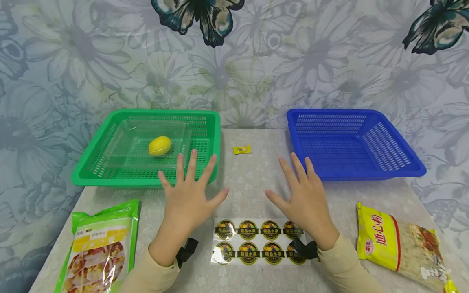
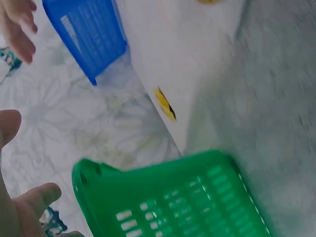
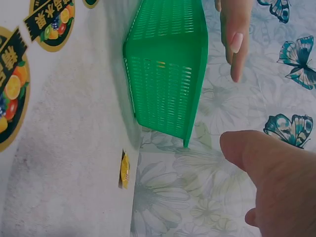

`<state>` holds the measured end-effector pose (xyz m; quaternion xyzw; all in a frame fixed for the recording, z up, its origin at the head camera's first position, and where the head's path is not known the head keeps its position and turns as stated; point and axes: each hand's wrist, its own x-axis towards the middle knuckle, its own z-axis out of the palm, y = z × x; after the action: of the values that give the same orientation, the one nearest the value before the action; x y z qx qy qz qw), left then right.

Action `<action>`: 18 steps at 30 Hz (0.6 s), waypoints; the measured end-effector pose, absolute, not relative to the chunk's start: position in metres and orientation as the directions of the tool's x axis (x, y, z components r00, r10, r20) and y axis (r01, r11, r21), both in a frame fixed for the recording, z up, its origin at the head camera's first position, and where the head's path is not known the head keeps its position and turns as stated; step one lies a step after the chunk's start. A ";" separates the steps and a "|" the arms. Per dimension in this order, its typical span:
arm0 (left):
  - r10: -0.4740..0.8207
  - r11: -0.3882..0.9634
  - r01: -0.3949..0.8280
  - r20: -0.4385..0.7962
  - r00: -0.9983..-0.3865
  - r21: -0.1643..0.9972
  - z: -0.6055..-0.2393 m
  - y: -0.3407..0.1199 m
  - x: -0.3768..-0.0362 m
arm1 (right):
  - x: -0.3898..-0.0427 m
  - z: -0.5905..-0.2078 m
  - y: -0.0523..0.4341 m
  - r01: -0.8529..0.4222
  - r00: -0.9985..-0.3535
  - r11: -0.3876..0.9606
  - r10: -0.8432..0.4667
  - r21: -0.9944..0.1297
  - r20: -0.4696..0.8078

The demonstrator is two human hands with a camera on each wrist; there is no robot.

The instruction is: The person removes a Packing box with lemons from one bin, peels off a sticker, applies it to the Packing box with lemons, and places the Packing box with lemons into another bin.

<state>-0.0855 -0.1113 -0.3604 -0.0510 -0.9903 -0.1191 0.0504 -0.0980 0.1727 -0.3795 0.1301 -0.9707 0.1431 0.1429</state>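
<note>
My left hand (image 1: 186, 201) is spread with straight fingers, held in front of the green basket (image 1: 146, 182) and gripping nothing. Inside that basket lies a clear plastic box (image 1: 124, 142) with a yellow lemon (image 1: 160, 146) in it or on it; I cannot tell which. My right hand (image 1: 307, 199) is also spread and holds nothing, nearest the front left corner of the blue basket (image 1: 355, 178). Between the two baskets sits a small yellow wrapped packet (image 1: 242, 149). A sheet of round fruit stickers (image 1: 260, 241) lies below and between the hands, partly covered by the right wrist strap.
A green and yellow food bag (image 1: 99, 248) lies at the front left of the table (image 1: 253, 171). On the front right rests a yellow bag with red lettering (image 1: 399, 244). Behind the table rises a flower-patterned wall (image 1: 253, 73).
</note>
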 end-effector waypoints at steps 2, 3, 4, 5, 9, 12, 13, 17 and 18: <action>0.075 0.964 0.102 0.116 -0.990 0.245 -0.359 -0.120 -0.086 | -0.098 -0.381 0.173 -0.297 -0.926 0.923 -0.215 -0.245 0.311; 0.068 0.964 0.096 0.117 -0.991 0.248 -0.358 -0.124 -0.086 | -0.097 -0.382 0.174 -0.299 -0.926 0.922 -0.218 -0.246 0.308; 0.061 0.964 0.089 0.118 -0.991 0.251 -0.357 -0.127 -0.086 | -0.097 -0.383 0.174 -0.300 -0.926 0.921 -0.219 -0.247 0.307; 0.056 0.964 0.085 0.122 -0.991 0.251 -0.357 -0.131 -0.086 | -0.097 -0.384 0.174 -0.301 -0.926 0.921 -0.220 -0.249 0.306; 0.038 0.963 0.074 0.144 -0.989 0.257 -0.353 -0.147 -0.084 | -0.097 -0.387 0.174 -0.321 -0.915 0.916 -0.233 -0.240 0.330; 0.024 0.962 0.067 0.161 -0.987 0.264 -0.349 -0.159 -0.084 | -0.098 -0.388 0.174 -0.349 -0.891 0.909 -0.248 -0.227 0.380; 0.019 0.962 0.062 0.163 -0.986 0.264 -0.348 -0.163 -0.084 | -0.098 -0.388 0.173 -0.359 -0.882 0.906 -0.251 -0.223 0.398; -0.015 0.965 0.024 0.147 -0.989 0.261 -0.342 -0.180 -0.085 | -0.101 -0.385 0.170 -0.392 -0.855 0.892 -0.264 -0.224 0.446; -0.024 0.965 0.015 0.144 -0.989 0.262 -0.341 -0.185 -0.086 | -0.101 -0.384 0.169 -0.397 -0.853 0.889 -0.266 -0.229 0.449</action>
<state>-0.0857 -0.1851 -0.3409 0.0024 -0.9885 -0.1324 0.0731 -0.1013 0.1685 -0.3839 0.1746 -0.9494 0.1586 0.2073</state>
